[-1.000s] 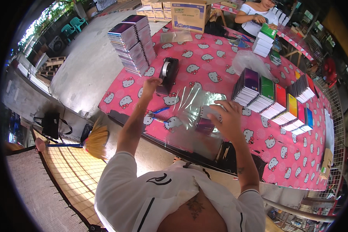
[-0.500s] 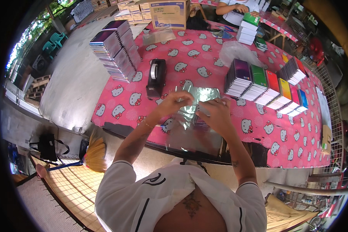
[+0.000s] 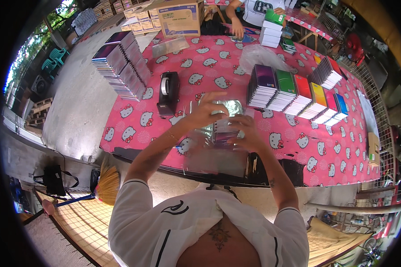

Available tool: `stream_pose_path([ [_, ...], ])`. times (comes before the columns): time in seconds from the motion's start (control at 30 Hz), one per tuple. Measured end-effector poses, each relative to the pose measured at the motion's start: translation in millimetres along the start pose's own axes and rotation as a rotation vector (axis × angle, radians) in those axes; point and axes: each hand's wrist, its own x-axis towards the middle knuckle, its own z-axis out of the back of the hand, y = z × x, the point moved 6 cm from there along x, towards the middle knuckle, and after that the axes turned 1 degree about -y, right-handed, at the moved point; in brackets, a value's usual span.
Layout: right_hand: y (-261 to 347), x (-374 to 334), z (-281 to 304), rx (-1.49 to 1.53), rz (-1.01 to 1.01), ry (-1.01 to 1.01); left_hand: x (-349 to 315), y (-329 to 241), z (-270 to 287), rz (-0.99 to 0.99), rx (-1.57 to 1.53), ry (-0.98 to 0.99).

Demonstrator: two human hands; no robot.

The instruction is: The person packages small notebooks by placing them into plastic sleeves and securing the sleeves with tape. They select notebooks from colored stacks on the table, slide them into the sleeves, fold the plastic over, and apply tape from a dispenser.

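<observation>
On the table in front of me lies a spiral notebook (image 3: 223, 135) with a dark purple cover, partly hidden by my hands. A clear, shiny plastic film (image 3: 233, 107) lies around it, and its loose part reaches toward the near table edge. Over the film's upper left portion, my left hand (image 3: 205, 112) has its thumb and fingers apart in a curve. My right hand (image 3: 246, 132) is over the notebook's right side, fingers spread and pointing left. The two hands' fingertips nearly meet. Left of them stands a black tape dispenser (image 3: 168, 93).
A tall stack of spiral notebooks (image 3: 120, 66) stands at the far left. Several coloured notebook stacks (image 3: 294, 95) line the right. Crumpled plastic (image 3: 260, 58) and a cardboard box (image 3: 180, 20) lie farther back. Across the table another person's hand (image 3: 237, 30) reaches down beside white-and-green stacks (image 3: 271, 33).
My fingers have spread apart, and my left hand has lifted its fingers over the film. Across the table, the other person's hand has moved from the green stack down toward the tabletop. The view has shifted slightly.
</observation>
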Motion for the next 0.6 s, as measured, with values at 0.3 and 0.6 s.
stream_pose_path([
  [0.3,3,-5,-15,0.374,-0.142,-0.225,-7,34,-56,0.295,-0.173,-0.143],
  [0.6,-67,26,-29,0.869,-0.651,-0.235,-54,70,-67,0.811,-0.928,0.02],
])
